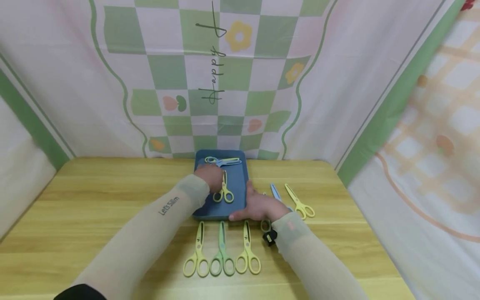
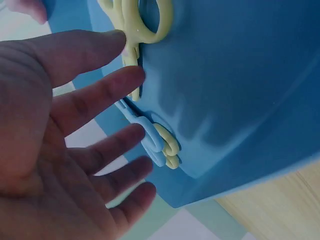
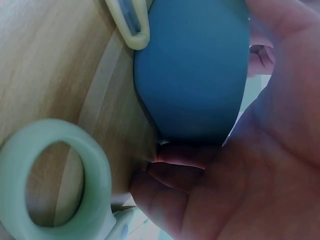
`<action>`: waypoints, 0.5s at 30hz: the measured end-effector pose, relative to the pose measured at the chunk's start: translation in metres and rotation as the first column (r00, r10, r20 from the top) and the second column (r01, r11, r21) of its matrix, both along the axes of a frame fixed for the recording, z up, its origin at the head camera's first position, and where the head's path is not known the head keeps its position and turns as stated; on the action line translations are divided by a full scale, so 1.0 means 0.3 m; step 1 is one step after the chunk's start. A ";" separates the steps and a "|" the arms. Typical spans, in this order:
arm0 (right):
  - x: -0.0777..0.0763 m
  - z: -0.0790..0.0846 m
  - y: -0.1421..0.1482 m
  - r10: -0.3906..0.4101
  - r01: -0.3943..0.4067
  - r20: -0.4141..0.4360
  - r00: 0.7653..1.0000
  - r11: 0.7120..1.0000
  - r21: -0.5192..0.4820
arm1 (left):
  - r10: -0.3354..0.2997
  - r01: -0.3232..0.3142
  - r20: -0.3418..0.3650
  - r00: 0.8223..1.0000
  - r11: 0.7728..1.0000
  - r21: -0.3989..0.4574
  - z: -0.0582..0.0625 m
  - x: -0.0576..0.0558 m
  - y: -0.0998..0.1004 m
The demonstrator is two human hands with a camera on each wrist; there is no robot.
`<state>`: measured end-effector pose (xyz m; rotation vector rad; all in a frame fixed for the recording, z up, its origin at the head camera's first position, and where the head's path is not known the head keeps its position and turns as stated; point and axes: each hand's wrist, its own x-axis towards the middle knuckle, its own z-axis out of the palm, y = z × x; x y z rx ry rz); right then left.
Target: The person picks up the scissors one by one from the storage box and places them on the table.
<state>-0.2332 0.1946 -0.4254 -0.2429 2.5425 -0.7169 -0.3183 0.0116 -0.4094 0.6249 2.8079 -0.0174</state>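
My left hand reaches into the blue tray, its fingers spread and loosely bent. The thumb and index tips are at a pair of yellow scissors, which lies on the tray floor with its handles toward me; no firm grip shows. Beyond that hand, blue scissors and yellow-handled scissors lie overlapped at the tray's far end. My right hand rests spread against the tray's near right corner, thumb at the near wall and fingers along the right side. Beside it, a green handle loop shows in the right wrist view.
In front of the tray lie yellow scissors, green scissors and more yellow scissors. To the right are blue scissors, partly hidden by my right arm, and yellow scissors. A patterned curtain hangs behind the wooden table.
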 end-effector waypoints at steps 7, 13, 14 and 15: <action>0.003 -0.004 0.001 -0.005 0.005 0.007 1.000 1.000 0.002 | 0.042 -0.041 0.030 0.999 0.998 -0.046 0.002 0.025 0.013; 0.004 -0.001 0.000 0.005 -0.005 0.003 1.000 1.000 -0.007 | 0.042 -0.042 0.006 0.999 0.999 -0.034 -0.011 0.028 0.010; 0.005 0.002 -0.001 0.005 -0.005 0.003 1.000 1.000 -0.001 | 0.048 -0.048 0.005 0.999 0.998 -0.028 -0.013 0.026 0.010; 0.005 0.004 -0.001 0.003 -0.003 0.003 1.000 1.000 0.003 | 0.052 -0.052 0.003 0.999 0.998 -0.023 -0.015 0.023 0.009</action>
